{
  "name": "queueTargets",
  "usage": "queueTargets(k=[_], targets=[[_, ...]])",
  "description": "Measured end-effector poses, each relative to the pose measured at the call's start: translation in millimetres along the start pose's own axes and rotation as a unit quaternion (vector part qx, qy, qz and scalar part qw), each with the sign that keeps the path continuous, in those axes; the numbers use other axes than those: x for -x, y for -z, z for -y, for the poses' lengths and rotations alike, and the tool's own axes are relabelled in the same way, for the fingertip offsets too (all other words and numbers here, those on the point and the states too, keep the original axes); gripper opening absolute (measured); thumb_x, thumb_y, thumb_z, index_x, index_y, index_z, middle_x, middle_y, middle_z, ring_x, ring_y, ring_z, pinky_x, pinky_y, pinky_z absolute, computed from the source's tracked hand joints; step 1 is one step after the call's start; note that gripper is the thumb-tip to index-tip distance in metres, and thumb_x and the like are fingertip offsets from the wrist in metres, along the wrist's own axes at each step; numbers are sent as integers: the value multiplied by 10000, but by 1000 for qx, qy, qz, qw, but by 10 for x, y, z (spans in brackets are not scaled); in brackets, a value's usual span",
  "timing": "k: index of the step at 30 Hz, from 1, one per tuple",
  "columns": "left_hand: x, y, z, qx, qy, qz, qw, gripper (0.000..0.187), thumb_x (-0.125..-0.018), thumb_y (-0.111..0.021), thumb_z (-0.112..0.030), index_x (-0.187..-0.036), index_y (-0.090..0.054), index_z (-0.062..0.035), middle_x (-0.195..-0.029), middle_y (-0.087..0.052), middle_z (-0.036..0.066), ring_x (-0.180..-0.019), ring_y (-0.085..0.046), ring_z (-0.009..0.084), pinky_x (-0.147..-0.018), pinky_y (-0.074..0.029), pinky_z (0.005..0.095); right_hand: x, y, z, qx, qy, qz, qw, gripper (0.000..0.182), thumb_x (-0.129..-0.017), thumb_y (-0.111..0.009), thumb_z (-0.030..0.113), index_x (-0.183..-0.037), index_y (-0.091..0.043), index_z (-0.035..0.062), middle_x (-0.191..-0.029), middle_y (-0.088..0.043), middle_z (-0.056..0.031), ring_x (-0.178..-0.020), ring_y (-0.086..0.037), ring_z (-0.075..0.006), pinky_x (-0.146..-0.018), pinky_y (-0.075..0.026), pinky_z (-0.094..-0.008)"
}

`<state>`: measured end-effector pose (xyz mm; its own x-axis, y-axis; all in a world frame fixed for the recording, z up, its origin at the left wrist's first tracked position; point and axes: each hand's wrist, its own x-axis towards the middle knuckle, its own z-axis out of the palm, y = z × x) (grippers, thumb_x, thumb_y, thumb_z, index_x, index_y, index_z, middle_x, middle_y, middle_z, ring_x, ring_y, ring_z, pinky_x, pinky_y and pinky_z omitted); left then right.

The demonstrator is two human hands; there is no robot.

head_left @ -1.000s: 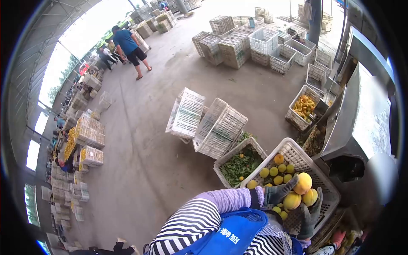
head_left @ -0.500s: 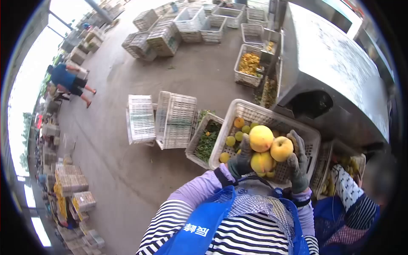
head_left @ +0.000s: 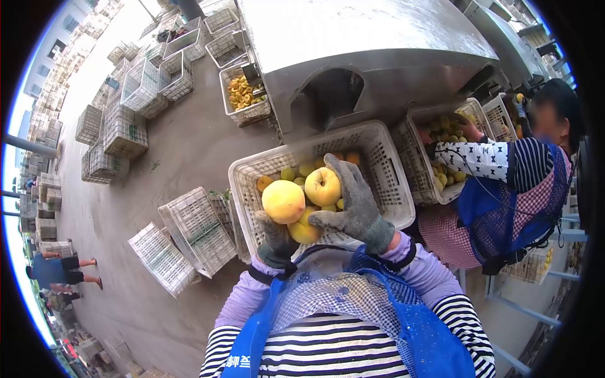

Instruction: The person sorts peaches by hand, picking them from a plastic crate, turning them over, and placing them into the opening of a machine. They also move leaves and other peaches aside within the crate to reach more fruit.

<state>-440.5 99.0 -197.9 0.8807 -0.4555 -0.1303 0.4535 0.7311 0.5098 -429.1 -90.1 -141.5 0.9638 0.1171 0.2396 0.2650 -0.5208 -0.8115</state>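
Both my hands wear grey work gloves and hold large yellow peaches over a white plastic crate. My left hand (head_left: 277, 240) is curled under the pale yellow peach (head_left: 283, 203) and beside a lower peach (head_left: 304, 230). Fingers of my right hand (head_left: 358, 205) wrap round another peach (head_left: 322, 185), its stem hollow facing up. The three peaches sit close together between my palms. Below them, in the slotted crate (head_left: 392, 179), lie several smaller yellow-green and orange fruits (head_left: 288, 173), partly hidden by my hands.
A co-worker (head_left: 504, 189) at the right reaches into a neighbouring crate (head_left: 413, 167) of fruit. A metal machine (head_left: 378, 75) with a dark opening stands ahead. Beyond it is a crate of orange fruit pieces (head_left: 242, 91). Tilted crates (head_left: 198, 230) stand at the left; another person (head_left: 53, 269) is further off.
My view has swung right, so the co-worker shows more fully and the crates have shifted left. My right hand has closed further over its peach; the peaches stay between my hands.
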Motion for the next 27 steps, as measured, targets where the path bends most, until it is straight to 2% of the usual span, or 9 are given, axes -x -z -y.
queueTargets(k=[7, 10, 12, 13, 16, 18, 23, 25, 27], targets=[[-171, -348, -132, -90, -13, -30, 995, 1264, -654, -560, -917, -1474, -339, 18, -1431, -480, 186, -1284, -526, 297, -1117, -424, 427, -155, -69, -135, -84, -77, -105, 988, 964, -610, -925, 328, -1411, -470, 45, -1264, -548, -174, -1187, -553, -343, -1031, -455, -445], [-392, -293, -179, -62, -9, 21, 998, 1216, -684, -552, -907, -1463, -360, 7, -1408, -505, 173, -1256, -548, 297, -1093, -451, 428, -334, -72, -273, -71, -38, -151, 985, 930, -588, -933, 322, -1363, -507, 34, -1249, -557, -169, -1131, -586, -332, -1002, -479, -444], [-542, -44, -137, -55, -27, -11, 998, 1155, -712, -553, -891, -1439, -397, -7, -1385, -528, 162, -1226, -570, 300, -1051, -488, 435, -631, -55, -466, 18, 12, -195, 981, 850, -592, -922, 338, -1308, -546, 75, -1230, -567, -155, -1080, -607, -329, -946, -504, -456], [-602, -92, -132, -97, -49, -85, 990, 1088, -737, -567, -868, -1402, -446, -16, -1305, -579, 150, -1159, -607, 299, -992, -528, 440, -811, -57, -594, 61, 37, -215, 974, 810, -594, -916, 346, -1280, -566, 96, -1221, -573, -148, -1055, -618, -328, -918, -516, -462], [-597, 271, -64, -79, -20, -50, 995, 1011, -778, -591, -820, -1370, -479, -7, -1226, -611, 149, -1088, -634, 291, -951, -546, 426, -1229, -306, -1162, 229, -61, -130, 963, 702, -614, -888, 392, -1212, -596, 166, -1158, -598, -126, -1010, -626, -331, -840, -525, -474], [-491, 138, -61, -91, 11, -112, 989, 911, -817, -650, -725, -1334, -500, 9, -1176, -624, 156, -1025, -653, 278, -886, -564, 394, -1233, -427, -1477, 206, -61, -130, 968, 650, -628, -872, 419, -1175, -603, 194, -1113, -612, -113, -986, -630, -333, -805, -522, -479], [-301, 505, 62, -81, 53, -85, 992, 844, -868, -678, -553, -1445, -395, -6, -1249, -583, 158, -1078, -634, 279, -905, -558, 388, -1314, -436, -1583, 232, -64, -120, 963, 623, -640, -869, 431, -1147, -616, 172, -1059, -631, -112, -969, -637, -336, -806, -519, -485], [-348, 259, -11, -107, 29, -102, 989, 865, -876, -675, -515, -1498, -314, -34, -1289, -548, 155, -1108, -620, 273, -903, -558, 384, -1404, -452, -1559, 223, -71, -110, 966, 628, -645, -875, 427, -1143, -615, 147, -1071, -634, -121, -979, -636, -340, -815, -518, -492], [-419, 191, -35, -131, 12, -94, 987, 915, -889, -665, -478, -1563, -188, -84, -1329, -502, 153, -1133, -602, 266, -900, -558, 385, -1628, -458, -1558, 241, -4, -155, 958, 650, -655, -878, 429, -1157, -609, 115, -1095, -634, -132, -999, -631, -345, -824, -520, -486]])
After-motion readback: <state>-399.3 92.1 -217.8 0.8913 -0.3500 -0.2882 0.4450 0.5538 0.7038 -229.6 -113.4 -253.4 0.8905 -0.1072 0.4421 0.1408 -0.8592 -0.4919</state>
